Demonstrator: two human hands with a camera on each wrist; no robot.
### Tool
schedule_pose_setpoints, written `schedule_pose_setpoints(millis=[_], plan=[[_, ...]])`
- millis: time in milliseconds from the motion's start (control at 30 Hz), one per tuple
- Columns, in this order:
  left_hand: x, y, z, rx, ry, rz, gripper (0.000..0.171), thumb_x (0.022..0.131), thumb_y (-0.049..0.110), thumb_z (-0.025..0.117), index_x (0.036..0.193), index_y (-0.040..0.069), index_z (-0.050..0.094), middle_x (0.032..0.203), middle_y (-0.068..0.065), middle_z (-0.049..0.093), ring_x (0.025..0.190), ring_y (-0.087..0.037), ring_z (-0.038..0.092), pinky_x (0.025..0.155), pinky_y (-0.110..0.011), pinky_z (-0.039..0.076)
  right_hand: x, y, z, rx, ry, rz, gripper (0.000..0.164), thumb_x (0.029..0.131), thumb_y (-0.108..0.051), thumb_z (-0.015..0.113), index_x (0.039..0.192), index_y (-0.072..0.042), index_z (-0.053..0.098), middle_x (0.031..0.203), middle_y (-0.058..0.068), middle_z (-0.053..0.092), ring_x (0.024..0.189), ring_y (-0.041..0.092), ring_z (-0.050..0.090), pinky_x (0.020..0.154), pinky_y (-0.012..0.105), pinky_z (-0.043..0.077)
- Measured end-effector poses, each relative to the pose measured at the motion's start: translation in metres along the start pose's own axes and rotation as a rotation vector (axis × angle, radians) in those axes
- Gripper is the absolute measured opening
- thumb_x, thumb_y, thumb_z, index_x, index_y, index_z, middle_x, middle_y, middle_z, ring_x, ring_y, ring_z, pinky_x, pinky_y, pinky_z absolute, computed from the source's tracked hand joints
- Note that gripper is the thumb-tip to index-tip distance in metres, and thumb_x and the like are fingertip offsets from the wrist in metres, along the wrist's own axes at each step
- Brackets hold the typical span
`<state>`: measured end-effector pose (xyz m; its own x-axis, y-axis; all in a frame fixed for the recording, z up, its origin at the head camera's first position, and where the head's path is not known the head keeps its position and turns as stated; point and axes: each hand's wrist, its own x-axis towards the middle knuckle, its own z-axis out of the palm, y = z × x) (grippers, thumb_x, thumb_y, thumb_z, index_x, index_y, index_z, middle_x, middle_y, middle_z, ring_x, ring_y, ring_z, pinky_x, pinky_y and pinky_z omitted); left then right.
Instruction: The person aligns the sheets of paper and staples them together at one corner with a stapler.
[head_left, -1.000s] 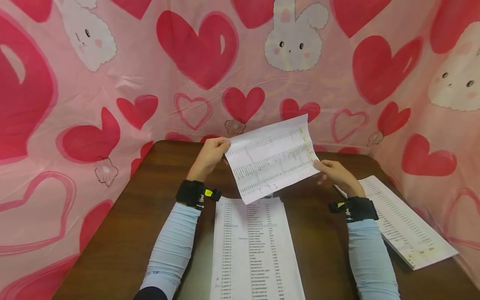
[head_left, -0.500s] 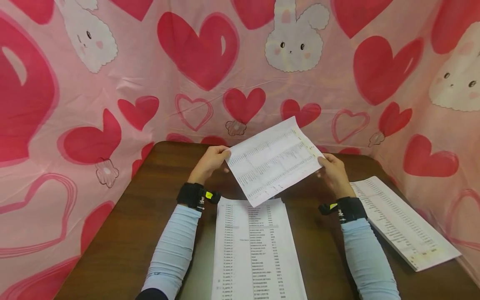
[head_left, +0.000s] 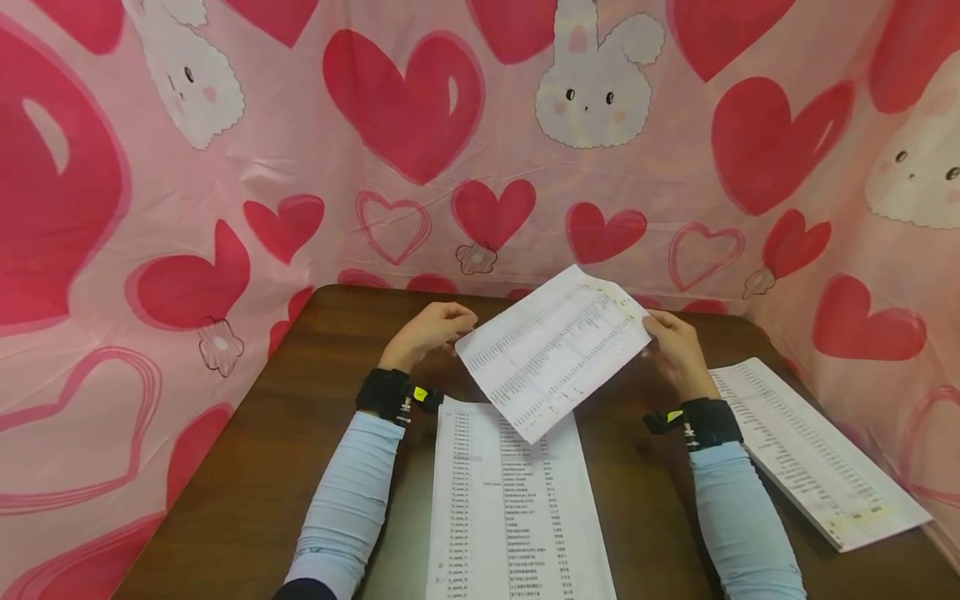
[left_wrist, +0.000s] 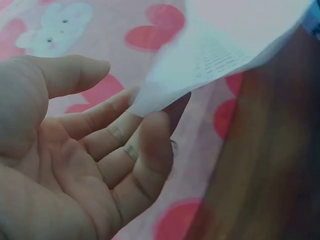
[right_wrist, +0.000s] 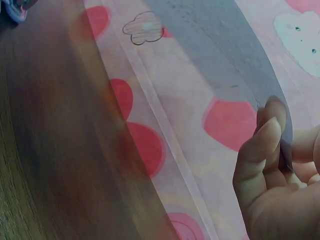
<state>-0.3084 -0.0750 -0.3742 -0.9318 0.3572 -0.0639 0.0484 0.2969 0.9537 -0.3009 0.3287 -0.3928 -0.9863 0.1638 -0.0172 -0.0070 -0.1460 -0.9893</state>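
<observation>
A printed sheet of paper (head_left: 555,354) hangs tilted above the table, its near corner overlapping a stack of printed pages (head_left: 517,517) in the head view. My right hand (head_left: 675,346) pinches the sheet at its right edge; in the right wrist view the paper's edge runs between thumb and fingers. At the opposite corner is my left hand (head_left: 431,332). The left wrist view shows its thumb lifted away from the paper and its fingers (left_wrist: 117,132) loosely bent, with the sheet's corner lying at the fingertips.
A second stack of printed pages (head_left: 817,458) lies slanted at the right side of the brown wooden table (head_left: 247,467). A pink curtain (head_left: 420,229) with hearts and rabbits encloses the table at the back and sides. A pale flat surface (head_left: 405,533) shows left of the middle stack.
The sheet has come lower and turned clockwise, its near corner now farther over the middle stack. My left thumb and fingers have loosened from its left corner; the right hand keeps its pinch.
</observation>
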Motion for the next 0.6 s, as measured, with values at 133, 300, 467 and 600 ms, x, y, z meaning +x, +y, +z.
schedule_pose_setpoints(millis=[133,300,467,600], plan=[[-0.006,0.01,-0.003,0.008,-0.014,0.027,0.033,0.087,0.031,0.055,0.111,0.009,0.053,0.095,-0.012,0.063,0.082,-0.03,0.061,0.071,-0.045,0.045,-0.005,-0.004,0.006,0.081,-0.105,0.011,0.028,0.086,-0.014,0.057,0.113,-0.006,0.058,0.092,0.006,0.059,0.074,0.018,0.057,0.056,0.027,0.044],[-0.006,0.01,-0.001,0.01,-0.025,0.076,0.036,0.086,0.031,0.055,0.115,0.011,0.05,0.102,-0.012,0.06,0.088,-0.03,0.06,0.071,-0.042,0.046,-0.015,-0.009,0.02,0.101,-0.295,0.0,0.027,0.088,-0.012,0.052,0.114,-0.003,0.056,0.09,0.006,0.061,0.07,0.019,0.057,0.053,0.026,0.044],[0.0,0.008,0.008,0.015,0.007,0.105,0.05,0.082,0.037,0.059,0.123,0.013,0.044,0.111,-0.007,0.055,0.09,-0.023,0.06,0.071,-0.038,0.047,-0.022,-0.014,0.035,0.054,-0.448,0.001,0.031,0.09,-0.013,0.05,0.118,0.0,0.051,0.091,0.006,0.062,0.067,0.019,0.059,0.05,0.025,0.044],[0.009,0.012,0.016,-0.014,0.024,0.134,0.053,0.08,0.043,0.059,0.124,0.017,0.044,0.108,-0.003,0.056,0.089,-0.02,0.059,0.075,-0.038,0.046,-0.028,-0.017,0.042,-0.008,-0.492,0.001,0.034,0.09,-0.015,0.05,0.121,0.001,0.048,0.094,0.008,0.062,0.069,0.022,0.06,0.051,0.025,0.046]])
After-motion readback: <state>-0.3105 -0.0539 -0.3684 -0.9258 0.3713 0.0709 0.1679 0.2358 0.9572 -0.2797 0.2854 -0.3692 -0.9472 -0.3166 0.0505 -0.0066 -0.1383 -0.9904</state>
